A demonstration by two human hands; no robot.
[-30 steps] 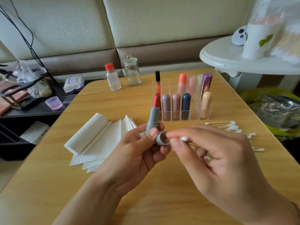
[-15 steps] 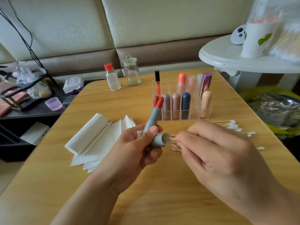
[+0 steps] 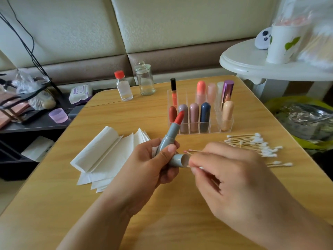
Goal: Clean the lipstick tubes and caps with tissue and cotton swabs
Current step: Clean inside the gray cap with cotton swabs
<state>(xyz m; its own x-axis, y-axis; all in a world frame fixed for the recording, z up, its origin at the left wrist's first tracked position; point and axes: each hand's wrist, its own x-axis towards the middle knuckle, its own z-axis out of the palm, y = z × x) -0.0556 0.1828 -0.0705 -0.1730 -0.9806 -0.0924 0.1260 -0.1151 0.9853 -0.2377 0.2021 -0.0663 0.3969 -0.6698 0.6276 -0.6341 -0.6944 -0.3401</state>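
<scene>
Being held above the tabletop by the left hand are a grey lipstick tube, tilted with its red bullet exposed, and its grey cap, open end facing right; both are being gripped by curled fingers; a cotton swab is being pinched by the right hand at the cap's mouth; folded tissue is lying just left.

Wooden table — tissues, swabs, organizer
</scene>
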